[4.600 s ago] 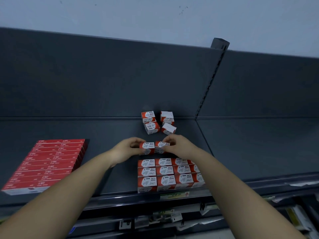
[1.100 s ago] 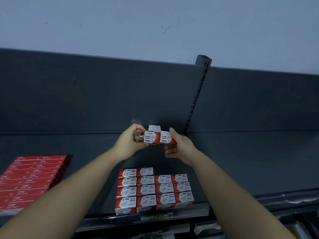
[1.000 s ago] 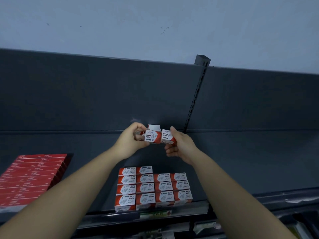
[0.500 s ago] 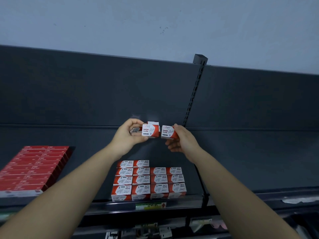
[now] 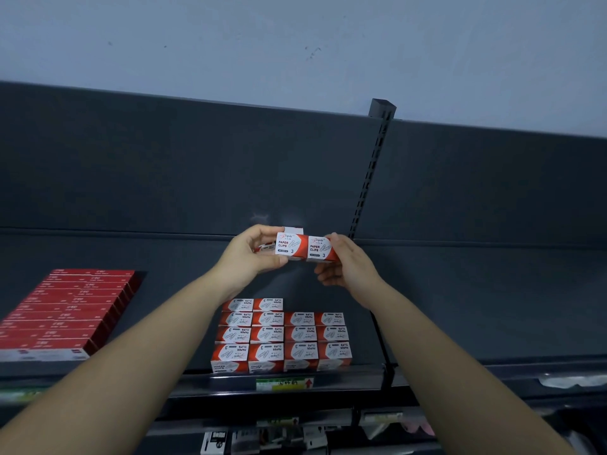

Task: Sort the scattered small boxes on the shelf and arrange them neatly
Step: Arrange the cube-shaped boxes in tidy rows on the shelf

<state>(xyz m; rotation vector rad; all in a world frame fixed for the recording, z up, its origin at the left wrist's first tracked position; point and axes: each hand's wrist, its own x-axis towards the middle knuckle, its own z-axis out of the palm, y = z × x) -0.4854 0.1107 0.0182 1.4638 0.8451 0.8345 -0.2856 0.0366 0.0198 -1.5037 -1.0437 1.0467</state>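
Two small red-and-white paper clip boxes are held side by side at the back of the dark shelf point(image 5: 164, 326). My left hand point(image 5: 249, 254) grips the left box point(image 5: 289, 246); my right hand point(image 5: 345, 267) grips the right box point(image 5: 320, 249). The two boxes touch each other. Behind them a white box top point(image 5: 293, 230) and a bit of another box point(image 5: 264, 247) peek out, mostly hidden. Near the shelf's front edge several matching boxes point(image 5: 282, 336) lie in neat rows.
A block of flat red boxes point(image 5: 62, 316) lies at the left of the shelf. A slotted upright post point(image 5: 371, 172) divides the dark back panel. A price label point(image 5: 284, 384) sits on the shelf's front rail. Lower shelves hold small items.
The two held boxes, apart half a second ago, are now pressed together. Since the oldest frame my hands went from the front rows to the back of the shelf.
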